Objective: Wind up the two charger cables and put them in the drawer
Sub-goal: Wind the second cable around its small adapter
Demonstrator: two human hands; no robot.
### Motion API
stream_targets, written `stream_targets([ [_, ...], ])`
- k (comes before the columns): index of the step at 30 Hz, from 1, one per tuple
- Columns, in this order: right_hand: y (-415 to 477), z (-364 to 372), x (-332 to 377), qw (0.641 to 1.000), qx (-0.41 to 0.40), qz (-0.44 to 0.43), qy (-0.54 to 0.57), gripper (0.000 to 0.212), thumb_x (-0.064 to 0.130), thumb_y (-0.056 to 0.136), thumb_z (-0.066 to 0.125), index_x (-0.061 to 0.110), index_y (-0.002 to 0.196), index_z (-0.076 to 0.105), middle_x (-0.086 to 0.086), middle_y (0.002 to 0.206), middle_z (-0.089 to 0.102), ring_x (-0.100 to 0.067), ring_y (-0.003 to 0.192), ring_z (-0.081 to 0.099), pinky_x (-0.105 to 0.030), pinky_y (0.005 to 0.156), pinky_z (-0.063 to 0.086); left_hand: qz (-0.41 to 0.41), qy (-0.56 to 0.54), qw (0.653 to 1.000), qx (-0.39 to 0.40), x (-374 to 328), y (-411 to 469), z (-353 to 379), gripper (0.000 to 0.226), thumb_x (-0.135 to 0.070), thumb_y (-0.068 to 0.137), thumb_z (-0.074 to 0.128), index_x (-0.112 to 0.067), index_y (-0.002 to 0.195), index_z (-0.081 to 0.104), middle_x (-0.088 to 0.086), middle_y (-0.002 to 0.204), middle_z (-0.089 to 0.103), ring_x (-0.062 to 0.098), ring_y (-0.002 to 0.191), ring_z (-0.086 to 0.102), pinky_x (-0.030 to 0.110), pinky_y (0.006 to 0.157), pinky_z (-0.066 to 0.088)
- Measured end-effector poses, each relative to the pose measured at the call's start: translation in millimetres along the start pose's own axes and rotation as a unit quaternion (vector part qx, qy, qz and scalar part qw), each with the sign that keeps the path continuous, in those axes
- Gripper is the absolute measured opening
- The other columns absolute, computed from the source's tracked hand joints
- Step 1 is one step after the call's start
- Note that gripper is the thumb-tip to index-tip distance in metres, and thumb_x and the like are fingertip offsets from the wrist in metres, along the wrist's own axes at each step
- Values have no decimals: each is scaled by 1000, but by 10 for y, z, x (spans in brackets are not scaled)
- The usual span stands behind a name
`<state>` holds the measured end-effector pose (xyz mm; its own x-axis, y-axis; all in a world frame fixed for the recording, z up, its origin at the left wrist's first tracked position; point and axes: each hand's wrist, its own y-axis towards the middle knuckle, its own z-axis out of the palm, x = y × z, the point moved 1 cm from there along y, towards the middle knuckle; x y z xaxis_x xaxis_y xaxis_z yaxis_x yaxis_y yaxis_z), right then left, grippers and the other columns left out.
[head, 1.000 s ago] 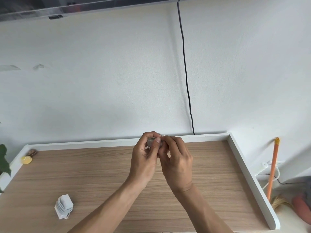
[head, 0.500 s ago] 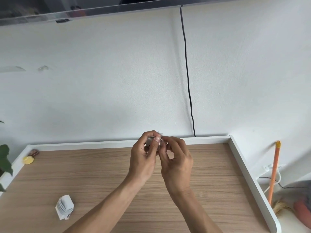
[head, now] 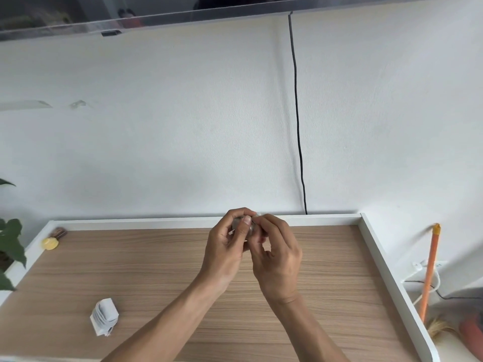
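My left hand [head: 224, 249] and my right hand [head: 278, 254] meet above the far middle of the wooden desk [head: 162, 278]. Between their fingertips is a small wound-up whitish-grey charger cable [head: 240, 223], mostly hidden by the fingers. My left thumb and fingers curl round the bundle; my right fingers pinch its right end. A second wound white charger cable [head: 104, 316] lies on the desk at the front left, apart from both hands. No drawer is in view.
The desk has a raised white rim [head: 386, 273] along the back and right side. A yellow object [head: 50, 243] and a small brown item [head: 59, 233] sit at the back left corner. A plant [head: 10, 246] stands left; an orange stick [head: 430, 270] stands right. A black wire [head: 298, 126] runs down the wall.
Both hands stay together on the small bundle, with the right fingers shifting slightly around it. The camera has tilted a little. The wound cable on the desk has not moved.
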<state>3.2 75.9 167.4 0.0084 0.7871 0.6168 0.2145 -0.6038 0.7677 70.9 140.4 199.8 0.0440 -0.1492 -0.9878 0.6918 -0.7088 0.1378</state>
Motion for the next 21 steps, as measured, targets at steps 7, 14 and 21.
stream_targets([
  [7,16,-10,104,994,16,98,56,14,15,89,63,10,101,68,7,91,65,0,74,59,-8,70,45,29,63,998,-3,47,40,-67,16,-29,94,51,-19,100,61,14,91,67,42,89,66,58,85,53],
  [14,44,-26,147,992,31,114,39,11,17,90,62,10,97,67,4,92,62,-4,73,59,-8,69,43,15,31,999,-6,9,53,-42,14,-26,94,51,-16,98,60,9,93,67,31,88,66,58,88,53],
  [21,61,-39,109,999,42,22,-12,20,15,93,55,0,99,66,-6,92,63,-18,72,60,-26,64,51,6,-16,1000,12,-75,-7,0,18,-23,92,51,-7,99,58,1,84,67,16,78,67,42,80,57],
])
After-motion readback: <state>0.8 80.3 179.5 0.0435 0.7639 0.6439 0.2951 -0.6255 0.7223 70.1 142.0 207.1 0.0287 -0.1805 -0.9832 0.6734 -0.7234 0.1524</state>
